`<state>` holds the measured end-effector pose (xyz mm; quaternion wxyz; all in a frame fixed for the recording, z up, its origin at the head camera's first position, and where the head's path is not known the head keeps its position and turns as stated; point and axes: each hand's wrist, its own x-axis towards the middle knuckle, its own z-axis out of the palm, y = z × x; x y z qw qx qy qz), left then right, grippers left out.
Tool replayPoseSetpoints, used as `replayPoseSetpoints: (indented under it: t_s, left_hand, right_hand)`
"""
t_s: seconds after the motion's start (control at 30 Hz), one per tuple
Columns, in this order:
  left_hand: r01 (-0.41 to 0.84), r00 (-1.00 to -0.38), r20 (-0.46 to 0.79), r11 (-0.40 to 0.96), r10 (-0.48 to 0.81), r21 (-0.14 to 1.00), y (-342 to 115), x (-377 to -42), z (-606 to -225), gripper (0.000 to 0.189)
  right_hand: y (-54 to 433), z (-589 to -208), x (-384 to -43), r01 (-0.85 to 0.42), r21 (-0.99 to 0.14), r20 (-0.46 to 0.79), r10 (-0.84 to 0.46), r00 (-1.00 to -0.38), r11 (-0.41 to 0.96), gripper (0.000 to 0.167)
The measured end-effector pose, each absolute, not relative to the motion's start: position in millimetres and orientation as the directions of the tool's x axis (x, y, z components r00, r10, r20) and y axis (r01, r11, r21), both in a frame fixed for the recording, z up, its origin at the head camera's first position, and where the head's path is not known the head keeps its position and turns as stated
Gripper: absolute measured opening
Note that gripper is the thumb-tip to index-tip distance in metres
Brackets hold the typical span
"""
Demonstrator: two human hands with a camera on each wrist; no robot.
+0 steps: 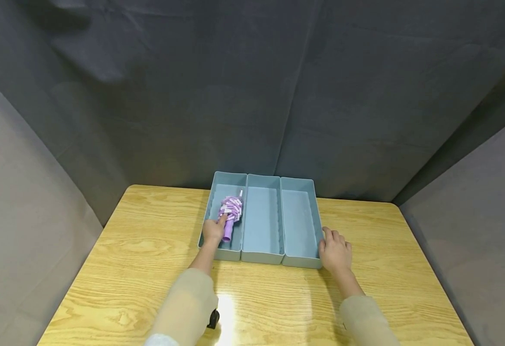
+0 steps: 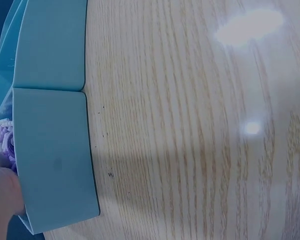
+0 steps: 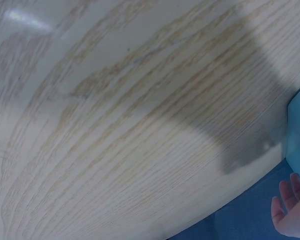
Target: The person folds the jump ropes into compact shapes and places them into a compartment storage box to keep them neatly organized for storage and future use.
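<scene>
A purple-and-white duster-like thing [image 1: 231, 207], with bunched looped strips and a purple tube end, lies at a slant inside the left blue-grey bin [image 1: 219, 254]. My left hand [image 1: 213, 231] reaches over that bin's left wall and holds it near the tube, the thumb on top and the other fingers mostly hidden. In the left wrist view, the strips [image 2: 2, 136] show just past the bin's wall [image 2: 55, 160]. My right hand [image 1: 336, 252] touches the outer side of the right bin [image 1: 301, 262] near its front corner, fingers loosely extended [image 3: 288, 195].
A middle bin [image 1: 263, 258] stands between the two others, side by side at the far part of the wooden table [image 1: 148, 250]. Behind the table hangs a dark curtain [image 1: 200, 96]. Grey panels [image 1: 23, 206] flank both sides. A small black item [image 1: 213, 318] shows by the left sleeve.
</scene>
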<state>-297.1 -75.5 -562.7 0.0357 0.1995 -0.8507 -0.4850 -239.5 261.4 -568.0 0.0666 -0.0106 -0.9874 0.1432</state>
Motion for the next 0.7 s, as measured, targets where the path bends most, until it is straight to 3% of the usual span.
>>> replayPoseSetpoints:
  t_s: [0.4,0.5,0.63,0.7]
  left_hand:
    - [-0.367,-0.920,-0.232,0.482,-0.317,0.795,-75.3,-299.0,-565.7,0.052]
    - [-0.343,-0.927,-0.208,0.487,-0.310,0.803,-79.4,-314.3,-595.6,0.067]
    - [-0.314,-0.935,-0.162,0.523,-0.315,0.792,-93.3,-376.4,-711.0,0.088]
    - [-0.346,-0.930,-0.206,0.529,-0.305,0.775,-94.4,-382.7,-719.3,0.084]
  right_hand:
    - [260.8,-567.0,-239.0,0.006,-0.285,0.122,0.042,-0.992,0.959,0.040]
    - [260.5,-566.7,-238.9,0.005,-0.285,0.126,0.042,-0.991,0.959,0.040]
    - [260.5,-567.5,-239.0,0.005,-0.285,0.128,0.043,-0.991,0.959,0.040]
    - [260.7,-567.9,-239.0,0.005,-0.285,0.126,0.042,-0.991,0.958,0.040]
